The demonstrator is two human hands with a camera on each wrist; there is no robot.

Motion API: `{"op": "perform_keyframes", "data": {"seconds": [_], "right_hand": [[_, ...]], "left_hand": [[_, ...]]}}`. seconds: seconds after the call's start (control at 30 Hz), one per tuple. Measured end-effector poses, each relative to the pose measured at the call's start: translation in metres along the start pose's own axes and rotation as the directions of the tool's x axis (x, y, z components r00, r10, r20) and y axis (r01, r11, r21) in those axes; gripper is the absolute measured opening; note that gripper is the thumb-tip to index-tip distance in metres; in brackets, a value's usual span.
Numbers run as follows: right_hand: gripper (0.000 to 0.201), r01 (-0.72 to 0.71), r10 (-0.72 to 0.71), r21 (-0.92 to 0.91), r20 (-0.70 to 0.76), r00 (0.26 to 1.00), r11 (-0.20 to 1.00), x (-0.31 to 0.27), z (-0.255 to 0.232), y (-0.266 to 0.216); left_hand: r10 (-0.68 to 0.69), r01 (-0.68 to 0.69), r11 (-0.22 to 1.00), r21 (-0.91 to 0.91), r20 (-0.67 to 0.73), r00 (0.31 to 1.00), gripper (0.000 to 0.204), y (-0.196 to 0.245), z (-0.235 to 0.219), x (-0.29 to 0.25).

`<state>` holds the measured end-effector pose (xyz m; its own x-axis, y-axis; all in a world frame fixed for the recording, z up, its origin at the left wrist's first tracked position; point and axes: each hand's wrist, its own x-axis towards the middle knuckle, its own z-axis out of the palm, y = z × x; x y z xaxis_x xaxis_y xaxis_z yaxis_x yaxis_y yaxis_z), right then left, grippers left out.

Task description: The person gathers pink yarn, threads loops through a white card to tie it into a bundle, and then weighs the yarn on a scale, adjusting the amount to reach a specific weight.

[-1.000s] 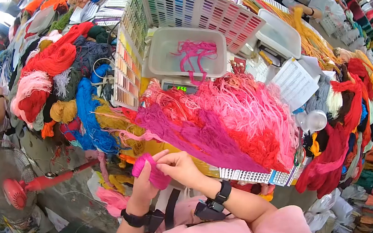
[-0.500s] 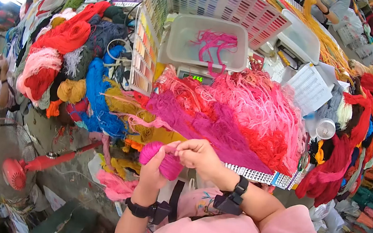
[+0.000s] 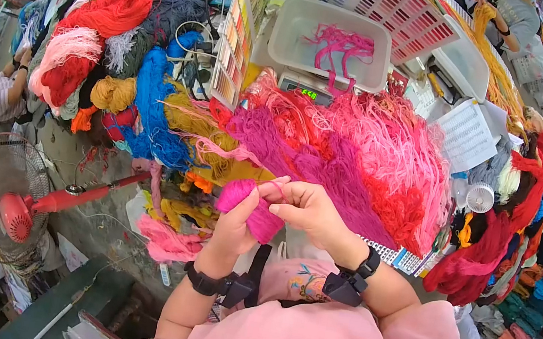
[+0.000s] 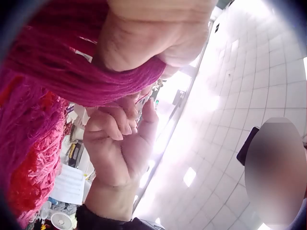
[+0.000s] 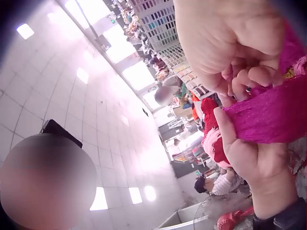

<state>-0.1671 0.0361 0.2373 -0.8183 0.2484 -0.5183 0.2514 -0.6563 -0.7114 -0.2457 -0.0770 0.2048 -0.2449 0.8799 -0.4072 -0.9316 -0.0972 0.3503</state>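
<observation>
A bundle of bright magenta yarn (image 3: 262, 221) lies in my left hand (image 3: 232, 232), whose thumb and fingers grip it from the left. My right hand (image 3: 314, 211) meets the left fingertips at the bundle's upper right side, its thumb and curled fingers pinching a thin magenta strand. In the right wrist view, the yarn (image 5: 268, 117) spans the left palm and the left thumb stretches along it. The left wrist view shows the strands (image 4: 86, 81) hanging in a thick band under the left hand (image 4: 148, 33). Curled right fingers (image 4: 112, 124) sit just beyond that band.
Heaped pink and red yarn (image 3: 394, 146) and purple yarn (image 3: 348, 174) cover the table ahead. Behind stand a scale (image 3: 304, 90), a clear tub (image 3: 282, 48) with magenta strands, and colour charts (image 3: 235, 38). A red fan (image 3: 15, 215) is at left; a small white fan (image 3: 480, 198) at right.
The head view has shifted, so the table sits higher and further right. Both hands stay together at the magenta yarn; the right fingers have turned, and a thin strand shows at their tips.
</observation>
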Motion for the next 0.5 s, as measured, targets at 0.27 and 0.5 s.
{"op": "perform_keyframes", "data": {"seconds": [0.27, 0.5], "right_hand": [[0.006, 0.001, -0.001, -0.011, -0.039, 0.999, 1.0, 0.002, -0.008, 0.011], [0.008, 0.04, -0.022, 0.178, -0.099, 0.995, 0.983, 0.004, -0.008, 0.015]], "left_hand": [[0.07, -0.071, 0.997, 0.014, 0.029, 0.997, 0.038, -0.001, -0.003, -0.001], [0.091, -0.09, 0.996, 0.018, -0.015, 0.996, 0.029, -0.004, -0.01, 0.002]]}}
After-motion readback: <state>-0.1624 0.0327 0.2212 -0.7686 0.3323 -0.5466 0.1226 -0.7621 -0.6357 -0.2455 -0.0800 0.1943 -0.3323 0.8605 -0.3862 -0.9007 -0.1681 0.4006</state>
